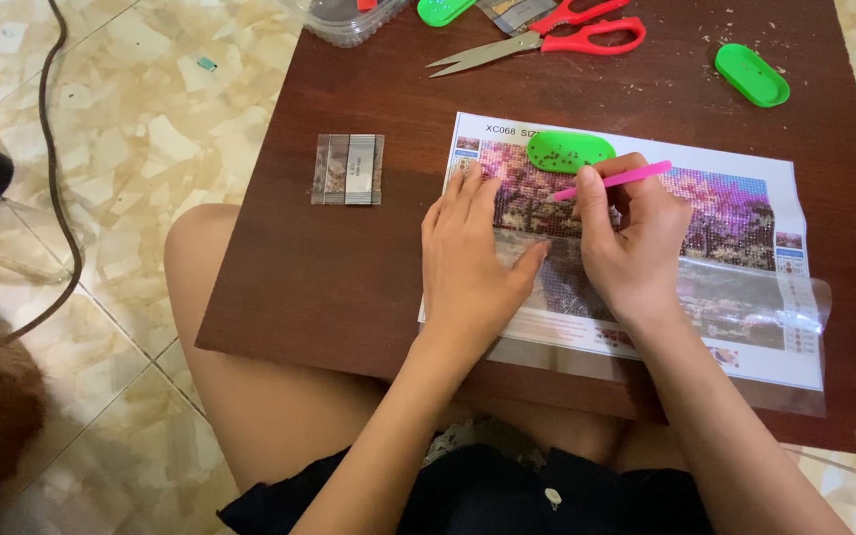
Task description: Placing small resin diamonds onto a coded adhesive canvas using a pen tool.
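Fingers (601, 188) of our right hand (631, 243) pinch the thin pink plastic pen (614, 179) mid-shaft, light and stiff, its tip over the flimsy bead-picture canvas (725, 213); our left hand (473, 263) presses it flat, fingers spread, on the counter (349, 287).

Dark brown wooden counter (349, 267) above a pale stone-patterned floor (131, 149). Lying directly on it: a bead-picture canvas sheet (735, 248), a small packet of sachets (348, 169), red-handled scissors (547, 40), a green oval tray (751, 74) and a clear plastic box (344, 22) at the far edge.
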